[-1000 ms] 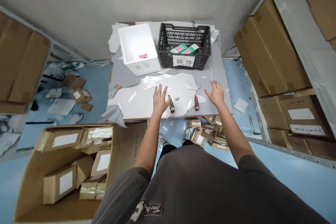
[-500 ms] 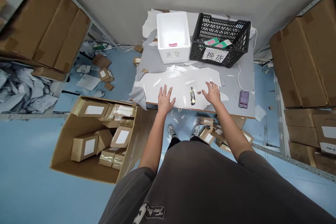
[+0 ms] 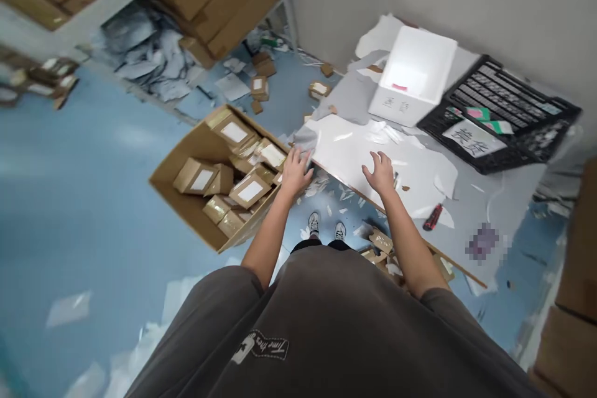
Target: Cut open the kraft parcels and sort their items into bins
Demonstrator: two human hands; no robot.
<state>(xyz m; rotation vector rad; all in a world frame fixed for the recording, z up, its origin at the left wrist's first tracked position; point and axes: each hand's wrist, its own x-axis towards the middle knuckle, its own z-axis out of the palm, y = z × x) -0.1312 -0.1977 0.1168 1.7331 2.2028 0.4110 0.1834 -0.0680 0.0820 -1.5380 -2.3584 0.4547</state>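
My left hand (image 3: 297, 173) is empty, fingers spread, between the right rim of a big open carton (image 3: 184, 152) and the table's left corner. Inside that carton lie several small taped boxes (image 3: 250, 189) with white labels. Over the white sheet on the table (image 3: 345, 149), my right hand (image 3: 380, 174) hangs with fingers apart and nothing in them. Just right of it a yellow-and-black box cutter (image 3: 395, 179) shows, mostly hidden by the hand. A red-and-black box cutter (image 3: 433, 216) lies farther right.
At the back of the table stand a white foam box (image 3: 410, 109) and a black plastic crate (image 3: 499, 165) with green packets. A blurred purple object (image 3: 482, 241) lies at the right. Paper scraps and small boxes (image 3: 260, 87) litter the blue floor; shelves hold large cartons (image 3: 224, 0).
My view has turned left, so the table now sits further right. My left hand is now by the carton's rim instead of over the table. The red-and-black cutter has come into sight.
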